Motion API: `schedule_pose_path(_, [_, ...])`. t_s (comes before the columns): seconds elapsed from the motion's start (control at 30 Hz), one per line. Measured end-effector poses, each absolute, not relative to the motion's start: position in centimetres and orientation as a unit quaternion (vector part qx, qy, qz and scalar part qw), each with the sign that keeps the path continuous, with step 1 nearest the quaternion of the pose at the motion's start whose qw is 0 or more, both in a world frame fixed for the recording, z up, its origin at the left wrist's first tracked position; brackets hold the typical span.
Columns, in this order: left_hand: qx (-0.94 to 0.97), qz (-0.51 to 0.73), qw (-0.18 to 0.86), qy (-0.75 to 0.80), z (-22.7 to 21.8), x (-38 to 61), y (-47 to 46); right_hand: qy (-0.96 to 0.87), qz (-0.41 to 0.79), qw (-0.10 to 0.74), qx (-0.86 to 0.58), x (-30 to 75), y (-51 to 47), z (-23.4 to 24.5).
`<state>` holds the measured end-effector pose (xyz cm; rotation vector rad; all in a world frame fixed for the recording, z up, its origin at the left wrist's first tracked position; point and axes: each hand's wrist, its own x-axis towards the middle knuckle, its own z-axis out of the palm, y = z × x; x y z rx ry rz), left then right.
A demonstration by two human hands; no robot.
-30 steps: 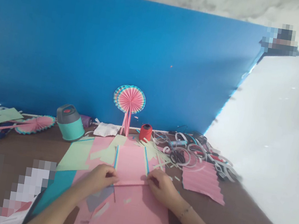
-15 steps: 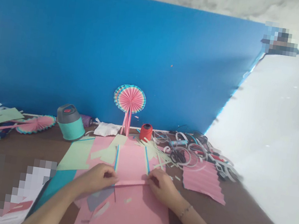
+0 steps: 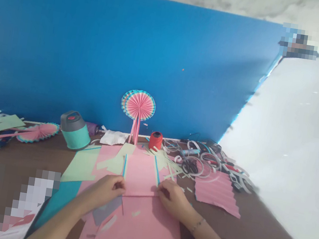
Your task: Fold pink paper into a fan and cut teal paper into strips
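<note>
A pink paper strip [image 3: 141, 174] with blue and pale-yellow side borders lies in front of me, its near edge running between my hands. My left hand [image 3: 110, 188] pinches the near left corner of the strip. At the near right corner, the fingers of my right hand [image 3: 173, 197] are closed on the same edge. Beneath it is a larger pink sheet [image 3: 142, 233] reaching toward me. A grey piece [image 3: 106, 208] and small paper scraps lie beside and on that sheet. The fingertips partly hide the corners.
A pleated paper fan [image 3: 138, 106] stands against the blue partition [image 3: 98, 46]. Near it are a red thread spool [image 3: 155, 141] and a teal, grey-topped container [image 3: 75, 133]. Tangled cables [image 3: 201, 163] and a creased pink sheet [image 3: 217, 192] lie to the right; another fan [image 3: 37, 132] is left.
My left hand's fingers have shifted very slightly at the left corner. The strip's near edge looks a little flatter. My right hand stays in place.
</note>
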<state>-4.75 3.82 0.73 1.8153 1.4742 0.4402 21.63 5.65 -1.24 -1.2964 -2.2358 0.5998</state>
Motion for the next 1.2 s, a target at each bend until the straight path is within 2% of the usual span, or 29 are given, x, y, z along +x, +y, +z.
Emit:
schedule_pose_path(0.97, [0.752, 0.117, 0.256, 0.597, 1.2, -4.2, 2.9, -0.802, 0.224, 0.219, -0.508, 21.4, 5.6, -0.7])
schedule_pose_path(1.07, [0.775, 0.098, 0.223, 0.584, 1.5, -4.0, 2.5, -0.809, 0.214, 0.218, -0.503, 21.4, 5.4, -0.7])
schedule_pose_path(1.2, [0.836, 0.079, 0.116, 0.53, 1.7, -3.5, 2.0, -0.823, 0.193, 0.213, -0.489, 21.5, 5.2, -0.8])
